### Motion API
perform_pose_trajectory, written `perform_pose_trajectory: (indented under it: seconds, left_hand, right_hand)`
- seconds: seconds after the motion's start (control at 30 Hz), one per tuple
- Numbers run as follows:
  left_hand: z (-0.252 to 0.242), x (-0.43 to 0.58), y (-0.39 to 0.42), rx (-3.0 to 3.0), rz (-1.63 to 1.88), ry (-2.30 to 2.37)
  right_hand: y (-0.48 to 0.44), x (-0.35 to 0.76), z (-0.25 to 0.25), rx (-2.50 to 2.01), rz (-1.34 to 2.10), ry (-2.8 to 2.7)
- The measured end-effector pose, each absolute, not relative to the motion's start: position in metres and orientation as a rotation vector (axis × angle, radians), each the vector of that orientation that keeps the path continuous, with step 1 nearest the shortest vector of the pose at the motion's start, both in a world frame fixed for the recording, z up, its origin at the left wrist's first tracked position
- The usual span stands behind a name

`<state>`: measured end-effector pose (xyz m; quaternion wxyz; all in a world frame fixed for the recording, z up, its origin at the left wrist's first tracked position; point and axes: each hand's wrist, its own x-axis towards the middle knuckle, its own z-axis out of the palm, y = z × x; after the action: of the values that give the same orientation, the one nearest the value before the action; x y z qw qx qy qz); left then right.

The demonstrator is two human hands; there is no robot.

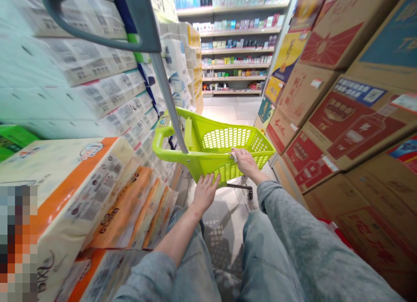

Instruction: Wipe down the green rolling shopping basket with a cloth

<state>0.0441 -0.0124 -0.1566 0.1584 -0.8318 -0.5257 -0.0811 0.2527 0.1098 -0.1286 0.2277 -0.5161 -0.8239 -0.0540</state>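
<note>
A lime-green plastic shopping basket (208,163) with a perforated wall stands on wheels in the aisle, with a grey pole and handle (167,89) rising at its left. My left hand (206,191) lies against the basket's near side wall, fingers spread. On the near rim, farther right, rests my right hand (244,161), its fingers bent round a small whitish crumpled cloth or tissue (233,155). The inside of the basket shows only its perforated walls.
Tissue packs (107,193) are stacked close on the left. Cardboard cartons (352,119) rise on the right. Shelves of small goods (239,52) stand at the aisle's far end, beyond a tiled floor (228,109).
</note>
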Motion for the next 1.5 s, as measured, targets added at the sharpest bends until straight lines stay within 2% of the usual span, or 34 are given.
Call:
perform_pose_trajectory:
  seconds: [0.47,0.77,1.13,1.33,1.5]
  left_hand:
    - [-0.157,0.066,0.016,-2.184,-0.118,-1.894]
    - [-0.158,0.070,0.030,-2.271,0.208,-2.104]
    - [-0.182,0.068,0.052,-2.299,0.278,-2.006]
    - [-0.193,0.057,0.053,-2.330,0.285,-1.935]
    - [-0.197,0.051,0.056,-2.377,0.297,-1.920]
  right_hand:
    - [0.089,0.238,-0.147,-1.132,-0.070,-2.070]
    - [0.058,0.243,-0.247,-1.191,0.281,-1.949]
    - [0.080,0.222,-0.283,-1.311,0.577,-1.766]
    - [0.099,0.219,-0.306,-1.545,0.776,-1.553]
    - [0.105,0.203,-0.307,-1.440,0.866,-1.455]
